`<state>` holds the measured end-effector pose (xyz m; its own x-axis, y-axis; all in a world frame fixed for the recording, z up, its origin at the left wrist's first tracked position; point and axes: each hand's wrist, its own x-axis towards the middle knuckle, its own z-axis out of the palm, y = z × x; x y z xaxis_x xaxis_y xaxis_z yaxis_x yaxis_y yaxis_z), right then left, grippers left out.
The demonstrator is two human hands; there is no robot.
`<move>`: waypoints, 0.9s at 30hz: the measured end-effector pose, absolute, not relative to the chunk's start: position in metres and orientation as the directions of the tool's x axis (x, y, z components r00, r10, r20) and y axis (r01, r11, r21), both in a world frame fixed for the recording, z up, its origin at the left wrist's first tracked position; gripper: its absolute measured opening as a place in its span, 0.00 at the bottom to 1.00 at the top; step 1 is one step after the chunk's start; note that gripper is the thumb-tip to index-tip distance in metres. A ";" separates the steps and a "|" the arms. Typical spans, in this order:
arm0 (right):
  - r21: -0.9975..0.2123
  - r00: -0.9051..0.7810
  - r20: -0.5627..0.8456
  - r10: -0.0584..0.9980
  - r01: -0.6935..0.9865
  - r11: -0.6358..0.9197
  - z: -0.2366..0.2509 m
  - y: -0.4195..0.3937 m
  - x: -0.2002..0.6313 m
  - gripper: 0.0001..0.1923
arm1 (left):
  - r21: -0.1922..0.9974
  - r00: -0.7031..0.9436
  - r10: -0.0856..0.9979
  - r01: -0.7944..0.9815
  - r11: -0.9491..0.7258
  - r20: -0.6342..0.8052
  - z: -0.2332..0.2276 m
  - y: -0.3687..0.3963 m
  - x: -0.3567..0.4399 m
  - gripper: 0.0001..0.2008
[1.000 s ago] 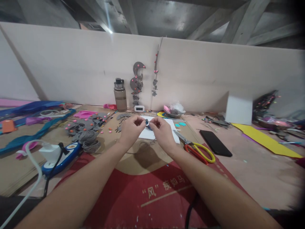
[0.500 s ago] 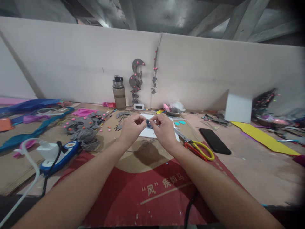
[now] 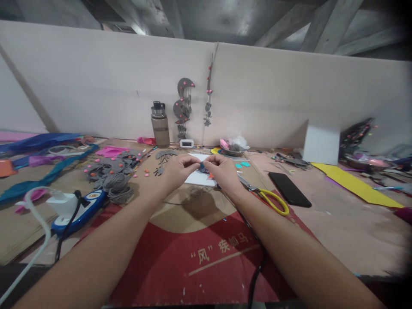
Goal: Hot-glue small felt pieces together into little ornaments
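Pinching a small blue piece (image 3: 202, 165) between them, left hand (image 3: 179, 171) and right hand (image 3: 224, 172) face each other.

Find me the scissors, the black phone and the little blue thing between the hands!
Scissors (image 3: 256, 189): head view, where the blades meet the handles.
Black phone (image 3: 289, 189): head view, middle of its top face.
Little blue thing (image 3: 202, 166): head view, the part that shows.

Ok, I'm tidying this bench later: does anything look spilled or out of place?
A few loose pink and orange balls look scattered on the cardboard, lying apart from the grey pile. The scissors seem awkwardly placed, partly hidden by the right forearm. No spilled liquid shows.
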<state>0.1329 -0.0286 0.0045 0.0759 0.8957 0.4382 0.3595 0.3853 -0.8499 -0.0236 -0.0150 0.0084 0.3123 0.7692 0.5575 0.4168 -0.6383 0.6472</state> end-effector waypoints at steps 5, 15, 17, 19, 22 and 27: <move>-0.862 0.077 0.420 0.904 0.346 0.371 0.003 -0.028 0.134 0.07 | 0.731 0.443 0.780 0.326 -0.599 0.442 0.010 -0.006 -0.034 0.13; -0.787 0.033 0.472 0.881 0.465 0.404 0.005 -0.032 0.131 0.06 | 0.770 0.393 0.832 0.355 -0.530 0.392 0.012 -0.014 -0.028 0.11; -0.754 0.024 0.498 0.867 0.506 0.419 0.005 -0.034 0.131 0.05 | 0.751 0.376 0.833 0.382 -0.538 0.405 0.011 -0.016 -0.027 0.10; -0.703 0.011 0.537 0.844 0.558 0.440 0.004 -0.035 0.131 0.05 | 0.737 0.356 0.843 0.421 -0.529 0.402 0.011 -0.018 -0.026 0.09; -0.629 -0.038 0.585 0.810 0.609 0.483 0.002 -0.036 0.131 0.05 | 0.709 0.314 0.861 0.490 -0.507 0.400 0.014 -0.022 -0.024 0.07; -0.551 -0.128 0.636 0.761 0.615 0.564 0.001 -0.035 0.132 0.06 | 0.694 0.239 0.864 0.519 -0.499 0.443 0.015 -0.024 -0.023 0.05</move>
<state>0.1318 -0.0349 0.0006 -0.1284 0.7610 0.6360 0.6147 0.5643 -0.5511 -0.0228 -0.0242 0.0155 0.2388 0.8642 0.4428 0.5187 -0.4990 0.6942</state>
